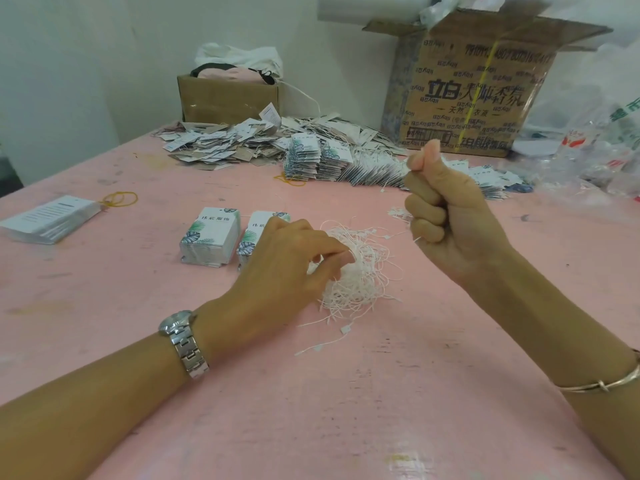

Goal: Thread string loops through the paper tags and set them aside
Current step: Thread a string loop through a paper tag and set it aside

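While the left hand (287, 261) picks at the string pile (363, 278), the right hand (450, 216) is raised.
Left fingers (332, 252) pinch strands on the pink desk (311, 393); right fingers (424, 202) curl round one string (417, 240). Two tag stacks (211, 237) sit just left of the pile.

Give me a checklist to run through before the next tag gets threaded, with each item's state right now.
1. String supply: tangled pile of white string loops lies on the pink table. Ok.
2. One loop separated: left hand pinches into the pile. Cannot tell.
3. Right hand free: it grips white string, ends poking from the fist. Not ok.
4. Tag in hand: neither hand holds one; two stacks of leaf-printed paper tags lie beside the left hand. Not ok.
5. Set-aside place: row of strung tags lies at the far side. Ok.
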### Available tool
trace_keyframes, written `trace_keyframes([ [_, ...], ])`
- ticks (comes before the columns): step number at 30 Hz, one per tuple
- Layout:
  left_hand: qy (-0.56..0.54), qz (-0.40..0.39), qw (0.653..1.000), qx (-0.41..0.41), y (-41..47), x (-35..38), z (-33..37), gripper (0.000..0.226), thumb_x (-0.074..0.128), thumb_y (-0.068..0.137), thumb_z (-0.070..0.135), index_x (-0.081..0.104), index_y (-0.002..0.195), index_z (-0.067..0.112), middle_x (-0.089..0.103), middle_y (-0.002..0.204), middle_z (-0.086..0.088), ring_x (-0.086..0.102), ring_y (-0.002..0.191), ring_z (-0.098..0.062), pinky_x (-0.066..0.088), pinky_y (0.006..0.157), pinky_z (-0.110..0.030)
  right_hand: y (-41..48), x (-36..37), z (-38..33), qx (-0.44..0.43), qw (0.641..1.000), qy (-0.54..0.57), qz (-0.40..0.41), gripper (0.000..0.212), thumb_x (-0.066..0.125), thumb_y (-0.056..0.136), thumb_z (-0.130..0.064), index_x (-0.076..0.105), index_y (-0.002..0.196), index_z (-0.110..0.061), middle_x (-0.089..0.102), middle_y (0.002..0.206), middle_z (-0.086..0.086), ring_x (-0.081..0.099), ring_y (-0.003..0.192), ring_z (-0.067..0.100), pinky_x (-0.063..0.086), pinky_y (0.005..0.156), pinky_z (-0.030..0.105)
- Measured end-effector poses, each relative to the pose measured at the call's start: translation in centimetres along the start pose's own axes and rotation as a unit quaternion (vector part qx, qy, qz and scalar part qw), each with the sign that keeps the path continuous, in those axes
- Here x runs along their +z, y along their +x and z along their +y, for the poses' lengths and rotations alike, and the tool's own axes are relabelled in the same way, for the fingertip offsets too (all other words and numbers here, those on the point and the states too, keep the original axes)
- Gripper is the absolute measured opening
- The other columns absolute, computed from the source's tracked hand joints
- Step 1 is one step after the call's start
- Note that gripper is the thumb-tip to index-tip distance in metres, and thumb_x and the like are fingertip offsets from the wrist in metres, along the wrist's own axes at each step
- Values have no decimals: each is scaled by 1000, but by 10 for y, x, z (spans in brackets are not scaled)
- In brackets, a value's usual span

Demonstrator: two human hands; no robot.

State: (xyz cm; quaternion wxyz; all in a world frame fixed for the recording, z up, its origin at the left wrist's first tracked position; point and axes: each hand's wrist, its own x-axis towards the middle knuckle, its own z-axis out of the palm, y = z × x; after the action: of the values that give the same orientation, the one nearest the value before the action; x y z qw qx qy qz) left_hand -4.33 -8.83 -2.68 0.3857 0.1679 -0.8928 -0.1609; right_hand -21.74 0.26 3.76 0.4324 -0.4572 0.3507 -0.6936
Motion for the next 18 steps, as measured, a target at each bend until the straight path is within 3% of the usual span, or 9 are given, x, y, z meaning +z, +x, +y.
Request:
trace_keyframes([
  [11,-11,-3,999,-35,1,-5,2,19,57,99,20,72,88,21,60,66,10,47,73,-9,29,87,-24,3,-10,-28,-49,997,37,36,20,48,87,-40,54,81,-21,12,60,-8,10,42,9,18,26,16],
  [18,-7,-1,998,-67,0,-5,-3,24,52,101,20,70,85,22,56,64,5,47,72,-11,32,67,-26,4,-15,-36,-68,996,52,33,21,48,87,-39,56,80,-21,12,61,-8,10,42,9,19,26,16],
])
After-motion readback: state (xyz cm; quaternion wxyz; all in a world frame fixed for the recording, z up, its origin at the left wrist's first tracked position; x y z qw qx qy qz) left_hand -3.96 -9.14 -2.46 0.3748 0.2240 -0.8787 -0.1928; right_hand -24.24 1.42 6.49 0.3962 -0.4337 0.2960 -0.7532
